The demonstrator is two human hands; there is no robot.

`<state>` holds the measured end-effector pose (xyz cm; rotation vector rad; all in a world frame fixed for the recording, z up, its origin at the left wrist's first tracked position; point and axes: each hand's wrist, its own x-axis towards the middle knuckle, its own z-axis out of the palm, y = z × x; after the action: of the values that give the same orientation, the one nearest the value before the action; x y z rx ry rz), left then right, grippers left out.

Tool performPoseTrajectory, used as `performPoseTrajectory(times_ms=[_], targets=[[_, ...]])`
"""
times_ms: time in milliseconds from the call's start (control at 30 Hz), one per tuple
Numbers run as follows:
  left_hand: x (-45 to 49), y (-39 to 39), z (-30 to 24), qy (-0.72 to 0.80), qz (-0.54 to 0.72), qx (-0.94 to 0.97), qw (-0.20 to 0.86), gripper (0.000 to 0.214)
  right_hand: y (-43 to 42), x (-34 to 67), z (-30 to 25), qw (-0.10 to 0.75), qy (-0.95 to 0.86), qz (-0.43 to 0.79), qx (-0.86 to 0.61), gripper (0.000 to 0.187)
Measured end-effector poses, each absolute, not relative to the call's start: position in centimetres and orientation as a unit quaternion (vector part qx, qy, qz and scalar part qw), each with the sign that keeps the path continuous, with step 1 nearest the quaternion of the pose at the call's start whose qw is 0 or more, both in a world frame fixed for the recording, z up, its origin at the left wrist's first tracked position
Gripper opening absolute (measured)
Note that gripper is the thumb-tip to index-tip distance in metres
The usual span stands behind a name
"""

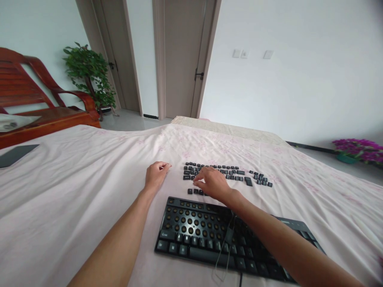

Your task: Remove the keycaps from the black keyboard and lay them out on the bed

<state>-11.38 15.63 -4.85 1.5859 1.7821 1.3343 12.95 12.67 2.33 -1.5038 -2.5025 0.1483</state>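
"While our right hand (213,181) bends over the loose keycaps (241,172), where do we have our left hand (156,175)?"

"Just left of their rows, over the pale cloth (89,179), thumb and fingertips drawn together; we cannot tell whether that grip holds anything."

"And our right grip?"

"Fingers curled down near the left-end caps; we cannot tell if they are closed on one."

"Our keyboard (197,233)?"

"Toward the cloth's near edge, many keys missing caps, with a wire tool (229,235) across it."
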Motion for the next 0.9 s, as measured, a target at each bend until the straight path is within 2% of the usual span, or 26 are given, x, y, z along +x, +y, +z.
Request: performPoseTrajectory(times_ms=[200, 333, 433, 567, 900], targets=[[-11.4, 15.6, -4.8, 0.647, 0.469, 0.565, 0.204, 0.032, 11.4, 11.7, 1.7, 0.088, -0.882, 0.051, -0.46, 0.012], [-11.4, 15.7, -5.0, 0.64, 0.477, 0.567, 0.203, 0.033, 12.0, 11.9, 2.0, 0.127, -0.867, 0.07, -0.477, 0.008], [-11.4, 15.7, -5.0, 0.64, 0.473, 0.571, 0.202, 0.033, 12.9, 12.9, 2.4, 0.14, -0.838, 0.054, -0.525, 0.009], [-11.4, 15.7, -4.9, 0.647, 0.469, 0.569, 0.197, 0.032, 14.1, 14.0, 2.5, 0.105, -0.809, 0.026, -0.577, 0.012], [-11.4, 15.8, -5.1, 0.644, 0.474, 0.566, 0.203, 0.031, 14.7, 13.5, 1.2, 0.08, -0.828, -0.003, -0.555, 0.019]])
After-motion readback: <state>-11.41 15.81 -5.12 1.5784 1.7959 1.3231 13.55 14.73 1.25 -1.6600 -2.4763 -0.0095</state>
